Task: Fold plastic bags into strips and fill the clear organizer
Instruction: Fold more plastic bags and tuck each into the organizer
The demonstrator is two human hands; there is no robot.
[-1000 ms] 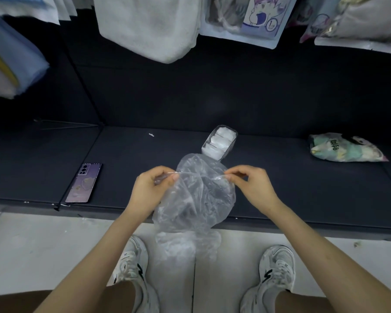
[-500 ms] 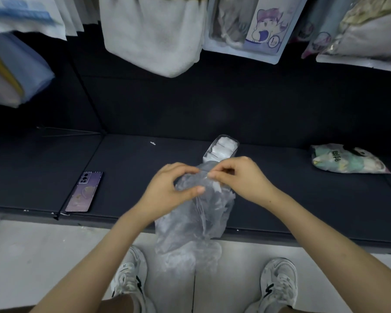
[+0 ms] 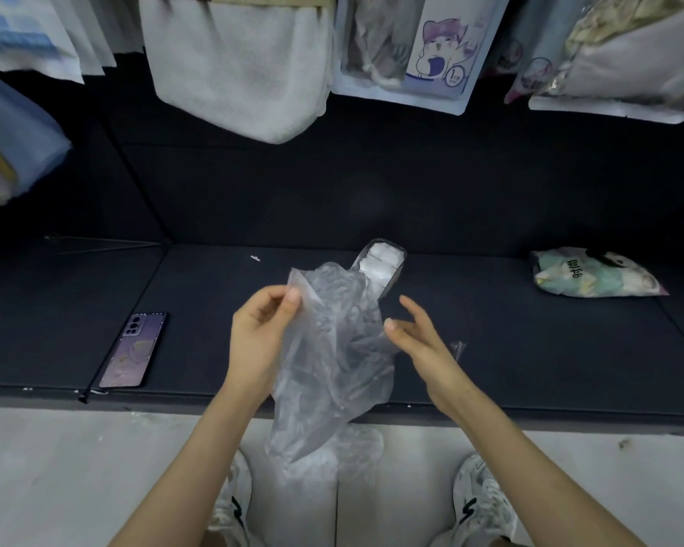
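Above the front edge of a dark shelf (image 3: 530, 349), a crumpled clear plastic bag (image 3: 332, 357) hangs in the air between the person's two hands. The left hand (image 3: 259, 337) holds it by its upper left edge. The thumb and forefinger pinch the film there and the other fingers (image 3: 271, 296) curl loosely behind. The bag droops from that pinch, past the shelf's edge and down toward the pale floor (image 3: 56, 467).

The right hand (image 3: 415, 341) is at the bag's right side and grasps nothing. Its fingers are spread and nearly straight. The thumb tip lies at the film's edge, and whether it touches cannot be told.

Behind the bag, farther back on the shelf, stands the clear organizer (image 3: 397, 266). White folded strips (image 3: 380, 262) are packed in it in a row, and the bag's top hides its near end.

A phone (image 3: 133, 351) in a purple case lies face down near the front of the shelf, well to the left. A soft printed packet (image 3: 593, 276) lies far off to the right. A white towel (image 3: 241, 65) and a packet with a cartoon label (image 3: 411, 49) hang above. Two white shoes (image 3: 486, 507) show on the floor below.
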